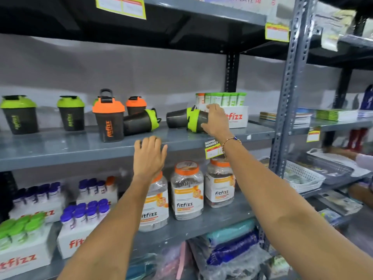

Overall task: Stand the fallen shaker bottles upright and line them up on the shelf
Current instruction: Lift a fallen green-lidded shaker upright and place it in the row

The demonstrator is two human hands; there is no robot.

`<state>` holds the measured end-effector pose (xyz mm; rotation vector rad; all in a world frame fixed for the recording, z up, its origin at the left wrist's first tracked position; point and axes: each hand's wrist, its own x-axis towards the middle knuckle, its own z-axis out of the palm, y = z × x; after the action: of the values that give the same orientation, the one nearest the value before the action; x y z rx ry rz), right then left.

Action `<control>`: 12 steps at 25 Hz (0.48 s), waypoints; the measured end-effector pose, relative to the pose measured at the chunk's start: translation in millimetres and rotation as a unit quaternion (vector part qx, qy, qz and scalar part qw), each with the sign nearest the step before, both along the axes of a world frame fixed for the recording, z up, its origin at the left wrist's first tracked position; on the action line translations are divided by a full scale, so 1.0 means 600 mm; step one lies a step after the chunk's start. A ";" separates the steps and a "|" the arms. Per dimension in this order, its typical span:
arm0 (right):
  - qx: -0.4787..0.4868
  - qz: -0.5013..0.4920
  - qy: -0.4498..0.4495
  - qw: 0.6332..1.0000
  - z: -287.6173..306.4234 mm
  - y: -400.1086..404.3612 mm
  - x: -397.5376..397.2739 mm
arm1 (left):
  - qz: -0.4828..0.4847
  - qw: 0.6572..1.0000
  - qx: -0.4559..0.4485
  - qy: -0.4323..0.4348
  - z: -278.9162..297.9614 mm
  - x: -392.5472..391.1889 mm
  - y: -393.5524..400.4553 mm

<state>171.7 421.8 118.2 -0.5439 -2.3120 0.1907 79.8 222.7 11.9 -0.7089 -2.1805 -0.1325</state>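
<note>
On the grey shelf (60, 148) two green-lidded shaker bottles (19, 115) (71, 113) stand upright at the left. Two orange-lidded bottles (109, 120) (136, 105) stand upright in the middle. A green-lidded bottle (139, 122) lies on its side beside them. Further right lie two more fallen green-lidded bottles: one (177, 118) behind, and one (196, 121) in front, which my right hand (216, 120) grips around its body. My left hand (149, 156) hovers open at the shelf's front edge, holding nothing.
A white fitfizz box of green tubes (236, 116) stands just right of my right hand. Fitfizz jars (186, 190) and boxes of small bottles fill the lower shelf. A metal upright (286, 98) bounds the shelf at the right; baskets (302, 176) and another person's hand lie beyond.
</note>
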 end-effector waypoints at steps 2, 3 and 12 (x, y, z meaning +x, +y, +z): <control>0.019 -0.006 -0.082 0.996 0.000 0.023 -0.004 | 0.015 1.000 0.000 0.025 -0.008 -0.011 0.002; 0.028 -0.006 -0.109 0.994 -0.001 0.031 -0.009 | 0.019 0.999 0.004 0.032 -0.010 -0.015 0.004; 0.018 0.026 -0.048 0.998 0.011 -0.004 -0.036 | -0.009 0.999 0.019 0.048 -0.003 -0.003 -0.019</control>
<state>150.1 419.5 124.7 -0.4852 -2.4208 0.1511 78.0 211.0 9.8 -0.7004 -2.0757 -0.1471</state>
